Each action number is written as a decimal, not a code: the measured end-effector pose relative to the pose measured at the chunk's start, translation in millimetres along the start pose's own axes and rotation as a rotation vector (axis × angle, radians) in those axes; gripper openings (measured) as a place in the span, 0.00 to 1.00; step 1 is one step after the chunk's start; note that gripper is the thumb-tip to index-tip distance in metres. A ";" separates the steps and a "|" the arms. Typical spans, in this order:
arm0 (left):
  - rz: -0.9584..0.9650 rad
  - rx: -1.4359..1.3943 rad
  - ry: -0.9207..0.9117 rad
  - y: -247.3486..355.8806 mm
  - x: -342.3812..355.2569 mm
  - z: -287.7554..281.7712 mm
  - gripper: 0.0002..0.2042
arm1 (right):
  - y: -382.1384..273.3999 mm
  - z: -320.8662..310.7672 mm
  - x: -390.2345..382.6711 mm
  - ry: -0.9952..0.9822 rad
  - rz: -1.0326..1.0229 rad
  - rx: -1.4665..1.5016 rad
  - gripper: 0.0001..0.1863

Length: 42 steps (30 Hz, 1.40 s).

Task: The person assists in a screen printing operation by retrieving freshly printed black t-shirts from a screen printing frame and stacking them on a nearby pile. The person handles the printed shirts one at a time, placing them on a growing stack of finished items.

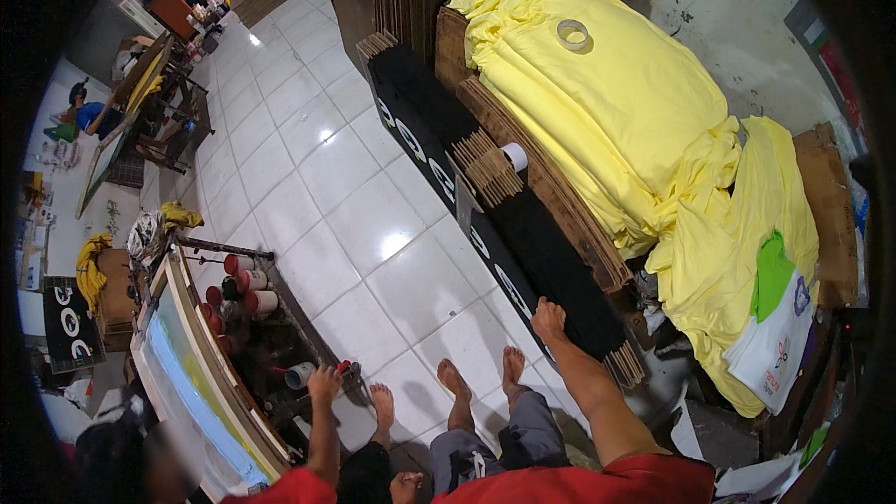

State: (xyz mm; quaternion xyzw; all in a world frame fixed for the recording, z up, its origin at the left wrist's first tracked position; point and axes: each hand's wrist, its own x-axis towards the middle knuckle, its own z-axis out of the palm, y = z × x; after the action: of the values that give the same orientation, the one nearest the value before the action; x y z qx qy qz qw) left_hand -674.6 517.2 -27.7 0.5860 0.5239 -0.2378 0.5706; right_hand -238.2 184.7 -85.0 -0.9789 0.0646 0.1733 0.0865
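My right hand (549, 319) is closed on the upper edge of a black printed cloth (499, 266), at the near end of a long row of upright boards. White ring-shaped prints run along the cloth's outer face. More black cloth (551, 252) covers the boards behind it, and bare brown board edges (487, 168) show between the dark stretches. Low beside my left leg is my left hand (405, 487), partly cut off by the lower edge; its fingers are too indistinct to read. A white tape roll (513, 157) rests on the boards.
Yellow cloth (597, 93) lies heaped at right, with a tape ring (573, 35) on top. At left, a co-worker's hand (324, 381) is near a rack of red-and-white containers (252, 285) beside a framed screen (191, 373). White tiled floor (327, 173) runs between.
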 end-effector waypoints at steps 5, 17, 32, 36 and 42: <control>0.110 0.003 -0.006 10.8 1.0 6.5 0.08 | 0.6 -6.6 3.8 -0.090 0.040 0.000 0.16; 0.098 -0.256 -0.007 4.8 8.9 26.9 0.07 | -10.7 -106.9 -12.3 0.045 -0.023 0.034 0.14; 0.082 -0.278 0.059 79.2 49.5 10.9 0.04 | -26.2 -292.6 150.7 0.314 -0.011 -0.014 0.26; 0.087 -0.279 0.036 134.3 104.9 -11.4 0.04 | -18.0 -282.3 212.5 0.269 0.121 -0.024 0.32; 0.147 -0.276 -0.010 221.7 159.4 -29.9 0.03 | 4.2 -300.2 278.2 0.085 0.308 0.013 0.39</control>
State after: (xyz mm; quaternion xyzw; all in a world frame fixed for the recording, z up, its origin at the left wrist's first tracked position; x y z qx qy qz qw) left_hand -434.1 643.7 -67.3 0.5379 0.5043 -0.1240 0.6641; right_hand 118.8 96.2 94.6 -0.9633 0.2187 0.1425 0.0625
